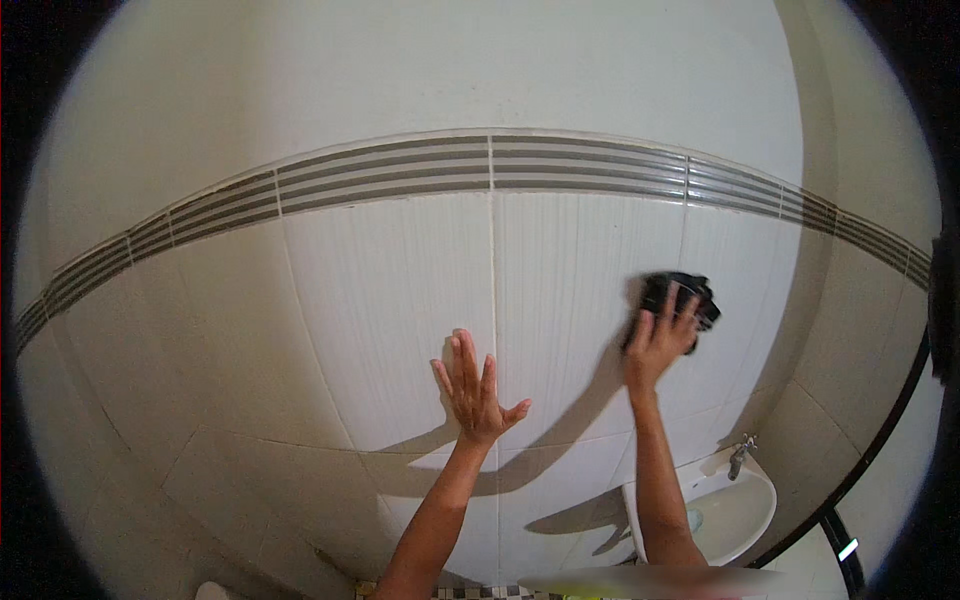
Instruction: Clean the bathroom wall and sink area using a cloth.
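My left hand (476, 401) rests against the white tiled wall (390, 300), fingers spread and nothing in it. Farther right, my right hand (660, 341) presses a crumpled black cloth (679, 289) to the same wall, just below the striped border. The cloth sticks out above and to the right of the fingers. Both arms reach up from the bottom of the view and throw shadows across the tiles.
A white washbasin (739, 517) with a metal tap (741, 456) is at lower right, partly behind my right forearm. A band of grey-striped border tiles (585, 169) crosses the wall. A dark frame (885, 442) edges the right side. Black-and-white mosaic (487, 592) shows at the bottom.
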A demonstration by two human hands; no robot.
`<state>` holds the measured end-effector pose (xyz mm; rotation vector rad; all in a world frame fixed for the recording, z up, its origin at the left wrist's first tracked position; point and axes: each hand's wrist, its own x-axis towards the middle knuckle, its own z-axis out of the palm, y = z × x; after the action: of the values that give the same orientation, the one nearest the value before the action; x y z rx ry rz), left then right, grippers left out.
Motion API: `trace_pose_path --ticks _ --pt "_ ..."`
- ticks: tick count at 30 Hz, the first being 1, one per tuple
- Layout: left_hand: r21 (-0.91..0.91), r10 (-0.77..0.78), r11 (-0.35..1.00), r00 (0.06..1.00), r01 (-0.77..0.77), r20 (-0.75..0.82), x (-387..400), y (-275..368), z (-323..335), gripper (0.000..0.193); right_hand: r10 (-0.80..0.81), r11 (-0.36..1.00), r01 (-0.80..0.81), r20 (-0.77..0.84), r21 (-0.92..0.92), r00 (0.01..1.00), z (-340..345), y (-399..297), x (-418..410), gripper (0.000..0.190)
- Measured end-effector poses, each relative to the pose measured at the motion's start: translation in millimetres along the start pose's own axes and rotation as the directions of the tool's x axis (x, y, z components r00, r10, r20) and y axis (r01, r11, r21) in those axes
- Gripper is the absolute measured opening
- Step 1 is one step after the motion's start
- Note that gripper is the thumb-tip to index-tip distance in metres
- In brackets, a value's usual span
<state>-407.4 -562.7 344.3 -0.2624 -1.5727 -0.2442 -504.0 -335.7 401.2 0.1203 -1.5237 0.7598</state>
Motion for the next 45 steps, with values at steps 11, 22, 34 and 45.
trace_pose_path --ticks 11,22,34,45 --pt "-0.612 -0.116 0.767 0.979 0.194 0.165 82 37 -21 0.084 -0.461 0.578 -0.012 0.339 0.816 0.820 -19 -163 10 0.055" --pt "0.409 -0.249 0.884 0.969 0.227 -0.001 128 -30 -72 0.070 -0.273 0.906 0.225 0.088 0.359 0.958 -24 -65 -19 0.041" --pt "0.392 -0.603 0.416 0.572 0.821 -0.556 130 -292 -267 0.068 -0.396 0.914 0.403 0.112 -0.045 0.911 10 -35 -38 0.044" --pt "0.534 -0.498 0.509 0.737 0.675 -0.457 32 -183 -158 0.057 -0.393 0.917 0.398 0.104 -0.024 0.913 5 -44 -38 0.042"
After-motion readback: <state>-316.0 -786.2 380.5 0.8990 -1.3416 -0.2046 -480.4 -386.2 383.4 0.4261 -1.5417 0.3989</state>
